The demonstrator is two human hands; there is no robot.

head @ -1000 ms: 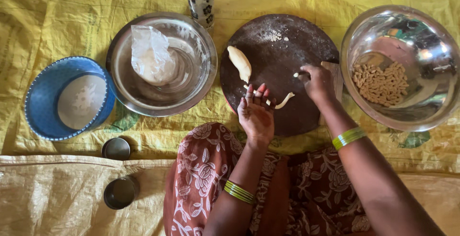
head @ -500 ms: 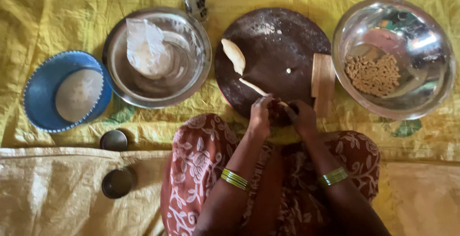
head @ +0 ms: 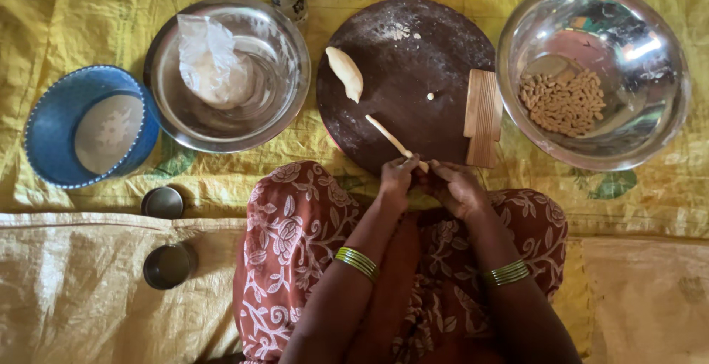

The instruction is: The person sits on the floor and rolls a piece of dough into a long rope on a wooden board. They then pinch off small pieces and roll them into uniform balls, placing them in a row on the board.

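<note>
Left hand and right hand pinch near end of dough rope at round board edge. Right steel bowl holds small dough pieces; middle steel bowl, plastic bag; blue bowl, flour.

Bare forearms here, a stack of green-and-gold bangles on the left wrist, a matching stack on the right, and a rust-red garment with white floral print.
</note>
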